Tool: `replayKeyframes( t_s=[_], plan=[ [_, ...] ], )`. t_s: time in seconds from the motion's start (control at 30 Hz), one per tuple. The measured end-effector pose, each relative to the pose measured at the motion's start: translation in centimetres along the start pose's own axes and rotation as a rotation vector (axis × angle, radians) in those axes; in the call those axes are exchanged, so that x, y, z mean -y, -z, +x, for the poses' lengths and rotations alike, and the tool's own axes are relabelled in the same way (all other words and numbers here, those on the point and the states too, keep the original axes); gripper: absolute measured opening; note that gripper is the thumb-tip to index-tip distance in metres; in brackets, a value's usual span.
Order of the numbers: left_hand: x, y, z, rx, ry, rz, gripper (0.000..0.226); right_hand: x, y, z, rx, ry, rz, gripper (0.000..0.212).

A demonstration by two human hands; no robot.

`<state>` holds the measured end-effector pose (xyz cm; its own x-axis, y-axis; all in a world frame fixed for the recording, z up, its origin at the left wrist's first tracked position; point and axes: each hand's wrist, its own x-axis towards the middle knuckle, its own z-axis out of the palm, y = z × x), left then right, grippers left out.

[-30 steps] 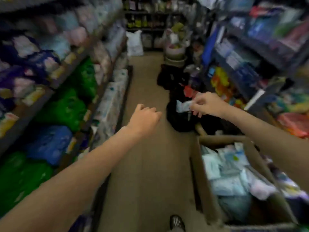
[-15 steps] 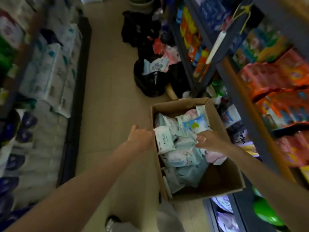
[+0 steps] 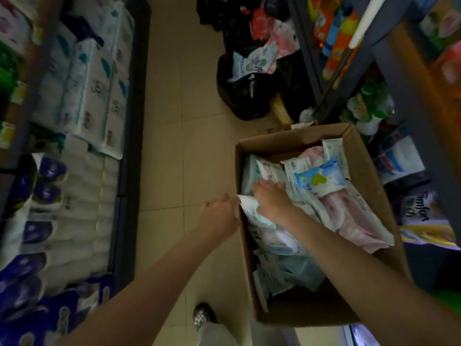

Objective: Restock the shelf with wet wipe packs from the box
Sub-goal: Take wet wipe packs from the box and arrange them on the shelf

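Note:
An open cardboard box (image 3: 363,176) stands on the floor by the right-hand shelf, filled with several wet wipe packs, white, pale blue and pink. My right hand (image 3: 272,199) reaches into the box's left side and grips a white wet wipe pack (image 3: 253,214), which is tilted up against the left wall. My left hand (image 3: 219,214) sits at the box's left rim with its fingers curled, touching that pack's corner. Whether it grips the rim or the pack is unclear. A blue-and-white pack (image 3: 320,179) lies on top further back.
Left shelf unit (image 3: 129,146) holds white tissue bundles and purple packs. Black bags (image 3: 245,93) with loose packs sit on the floor beyond the box. Right shelf (image 3: 389,78) carries bottles and pouches. My shoe (image 3: 203,315) is near the box's front corner. Tiled aisle floor (image 3: 184,146) runs between.
The view has dropped from the aisle onto the box. My right hand came down from the right shelf into the box and took hold of a white pack; my left hand moved to the box's rim.

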<state>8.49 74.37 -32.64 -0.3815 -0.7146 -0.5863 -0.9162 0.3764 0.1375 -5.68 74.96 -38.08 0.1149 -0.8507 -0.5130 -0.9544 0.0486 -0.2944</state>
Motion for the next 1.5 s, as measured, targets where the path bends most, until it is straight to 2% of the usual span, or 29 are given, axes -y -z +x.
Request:
replayKeyframes(
  t_s=[0.03,0.1,0.2,0.23,0.3,0.37,0.4,0.43,0.5,0.57,0.6,0.67,0.73,0.83,0.9,0.93,0.97,1.03,1.07,1.13,1.2,1.27,1.33,1.4,1.5],
  plan=[
    [-0.1,0.0,0.3,-0.027,0.003,-0.065,0.05,0.0,-0.1,0.0,0.072,0.014,0.054,0.04],
    [-0.3,0.1,0.9,-0.017,0.027,-0.246,0.061,-0.2,0.6,-0.6,0.209,0.049,0.225,0.034],
    [-0.1,0.7,2.3,0.071,0.137,-0.631,0.08,-1.2,3.9,-0.7,0.228,0.116,0.461,0.028],
    [0.0,1.1,2.7,0.103,0.164,-0.771,0.078,-1.6,5.1,-0.6,0.217,0.139,0.533,0.022],
    [0.4,1.8,3.2,0.097,0.199,-1.014,0.057,-2.5,7.0,0.1,0.148,0.132,0.734,0.008],
    [0.6,2.6,3.2,0.038,0.232,-1.15,0.03,-3.7,7.2,1.4,-0.04,0.008,0.965,0.001],
    [0.9,2.8,3.2,0.0,0.244,-1.193,0.023,-4.4,6.6,2.5,-0.152,-0.091,0.964,0.008],
    [1.3,2.8,3.2,-0.029,0.253,-1.227,0.02,-5.1,5.6,3.5,-0.206,-0.184,0.851,0.015],
    [2.0,2.6,3.5,-0.09,0.28,-1.286,0.021,-5.7,3.0,5.4,-0.116,-0.301,0.605,0.03],
    [3.0,1.9,3.5,-0.111,0.316,-1.345,0.027,-5.5,0.3,7.0,0.007,-0.328,0.473,0.053],
    [3.5,1.6,3.5,-0.108,0.323,-1.371,0.029,-5.2,-0.8,7.6,0.017,-0.325,0.4,0.061],
    [4.2,1.1,3.4,-0.097,0.323,-1.421,0.029,-4.8,-1.4,8.2,-0.025,-0.35,0.306,0.065],
    [4.5,0.7,3.6,-0.098,0.344,-1.525,0.026,-4.7,-1.0,8.7,-0.045,-0.405,0.335,0.067],
    [4.2,0.7,4.0,-0.083,0.389,-1.662,0.018,-4.2,-0.5,8.1,-0.098,-0.397,0.198,0.051],
    [3.7,1.1,4.3,-0.051,0.395,-1.682,0.013,-4.5,-0.3,7.1,-0.171,-0.411,0.166,0.043],
    [3.5,1.3,4.5,-0.031,0.396,-1.668,0.014,-5.0,0.2,6.6,-0.191,-0.46,0.24,0.046],
    [3.3,1.4,4.6,-0.016,0.395,-1.652,0.016,-5.6,1.0,6.1,-0.211,-0.526,0.381,0.05],
    [3.0,1.4,4.9,-0.015,0.414,-1.625,0.02,-6.2,3.6,5.0,-0.233,-0.599,0.818,0.046],
    [2.8,1.4,5.0,-0.016,0.422,-1.618,0.018,-6.1,5.0,4.3,-0.234,-0.565,1.09,0.04],
    [2.2,1.2,5.3,-0.011,0.411,-1.636,0.012,-4.7,7.1,3.1,-0.126,-0.404,1.367,0.035],
    [0.9,1.7,5.4,0.013,0.379,-1.698,0.024,-2.8,7.2,2.7,-0.017,-0.246,1.165,0.035],
    [0.0,2.1,5.7,0.037,0.361,-1.696,0.046,-1.4,5.7,2.8,0.006,-0.205,0.995,0.037],
    [0.1,2.4,6.0,0.104,0.325,-1.658,0.062,-0.6,4.7,2.3,0.024,-0.191,1.093,0.037],
    [0.6,2.4,6.3,0.198,0.257,-1.578,0.059,-0.8,4.1,1.8,0.069,-0.192,1.195,0.024],
    [1.3,1.6,6.8,0.213,0.253,-1.496,0.051,-2.3,3.9,1.9,0.211,-0.148,1.183,0.028]
  ],
)
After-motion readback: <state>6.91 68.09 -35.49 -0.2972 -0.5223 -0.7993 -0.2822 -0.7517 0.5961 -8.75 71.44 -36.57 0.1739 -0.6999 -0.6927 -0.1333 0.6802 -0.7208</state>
